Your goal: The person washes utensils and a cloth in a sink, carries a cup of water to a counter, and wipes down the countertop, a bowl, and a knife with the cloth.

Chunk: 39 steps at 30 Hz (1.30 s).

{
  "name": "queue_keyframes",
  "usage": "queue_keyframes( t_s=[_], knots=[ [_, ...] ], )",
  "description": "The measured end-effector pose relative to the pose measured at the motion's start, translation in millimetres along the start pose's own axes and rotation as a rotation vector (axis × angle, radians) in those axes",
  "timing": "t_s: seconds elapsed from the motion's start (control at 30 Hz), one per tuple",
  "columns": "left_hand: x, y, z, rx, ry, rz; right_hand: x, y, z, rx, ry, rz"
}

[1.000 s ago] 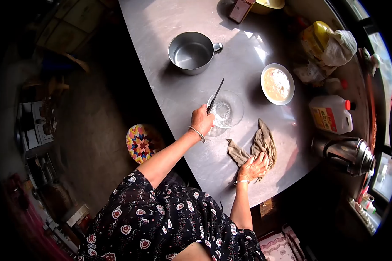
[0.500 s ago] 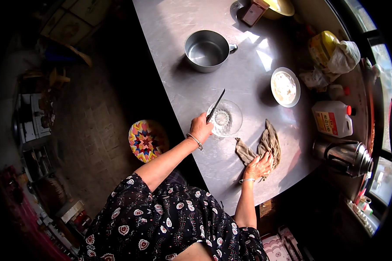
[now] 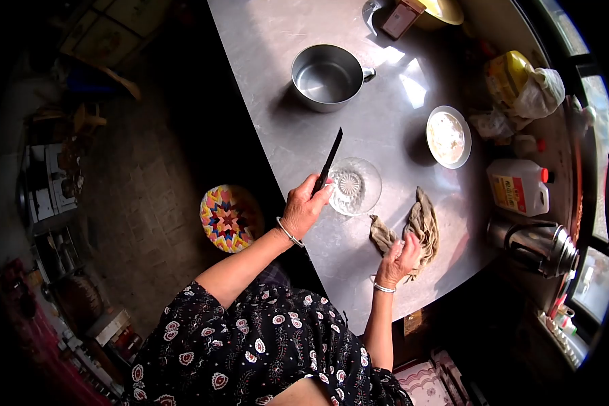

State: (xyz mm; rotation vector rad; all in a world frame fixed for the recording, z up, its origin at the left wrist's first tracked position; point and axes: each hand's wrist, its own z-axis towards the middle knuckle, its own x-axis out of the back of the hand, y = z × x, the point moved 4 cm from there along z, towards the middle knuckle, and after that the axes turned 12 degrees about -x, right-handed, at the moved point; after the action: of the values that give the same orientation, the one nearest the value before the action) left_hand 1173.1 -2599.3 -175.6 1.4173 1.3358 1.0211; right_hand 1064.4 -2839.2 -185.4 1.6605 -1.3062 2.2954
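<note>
My left hand (image 3: 303,205) is closed around a dark, narrow knife (image 3: 329,160), its tip pointing up and away from me. Just to the right of this hand, a clear ribbed glass bowl (image 3: 362,187) rests on the metal table (image 3: 338,260). My right hand (image 3: 399,260) is at the near left side of a crumpled brown cloth (image 3: 423,227), fingers loosely extended; whether the fingertips touch the cloth is unclear. Farther off stand a metal pot (image 3: 326,78) with one handle and a white bowl (image 3: 448,137) with pale, powdery contents.
Along the right side are a steel thermos (image 3: 534,243), a plastic jug (image 3: 519,187) with a red cap and a bagged yellow package (image 3: 507,78). A brown box (image 3: 402,18) and a yellow bowl (image 3: 442,11) are at the far end. A patterned stool (image 3: 229,218) stands left.
My left hand has drawn back slightly from the glass bowl, and the knife points more steeply away. My right hand, earlier flat on the cloth, has lifted and shifted slightly. The view has shifted.
</note>
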Motion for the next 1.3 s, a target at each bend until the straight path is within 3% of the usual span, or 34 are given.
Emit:
queue_keyframes(
  t_s=[0.07, 0.1, 0.13, 0.2, 0.27, 0.33, 0.4, 0.43, 0.5, 0.57, 0.73, 1.3],
  knots=[
    [-16, 8, -5, 0.054, -0.059, -0.406, -16, -36, -17, -0.270, -0.445, 0.452],
    [-24, 10, -7, 0.082, -0.080, -0.553, -19, -69, -24, -0.236, -0.606, 0.509],
    [-33, 12, -9, 0.109, -0.100, -0.702, -21, -96, -29, -0.056, -0.630, 0.409],
    [-45, 17, -13, 0.107, -0.105, -0.738, -23, -137, -33, 0.012, -0.546, 0.416],
    [-46, 21, -12, 0.087, -0.086, -0.711, -35, -132, -29, 0.024, -0.465, 0.331],
    [-40, 21, -9, 0.125, -0.164, -0.602, -41, -129, -24, -0.008, -0.443, 0.301],
    [-27, 11, 1, -0.045, -0.123, -0.464, -39, -131, -10, -0.025, -0.449, 0.290],
    [-16, 2, 8, -0.108, -0.007, -0.297, -39, -137, 2, -0.027, -0.478, 0.317],
    [19, -8, 36, -0.378, 0.206, 0.456, -41, -149, 23, -0.026, -0.514, 0.336],
    [43, -24, 68, -0.523, 0.347, 0.757, -45, -166, 43, -0.005, -0.530, 0.312],
    [59, -36, 122, -0.456, 0.282, 1.291, -77, -192, 74, -0.010, -0.515, 0.249],
    [59, -34, 131, -0.375, 0.245, 1.270, -138, -243, 117, 0.093, -0.500, -0.059]
  ],
)
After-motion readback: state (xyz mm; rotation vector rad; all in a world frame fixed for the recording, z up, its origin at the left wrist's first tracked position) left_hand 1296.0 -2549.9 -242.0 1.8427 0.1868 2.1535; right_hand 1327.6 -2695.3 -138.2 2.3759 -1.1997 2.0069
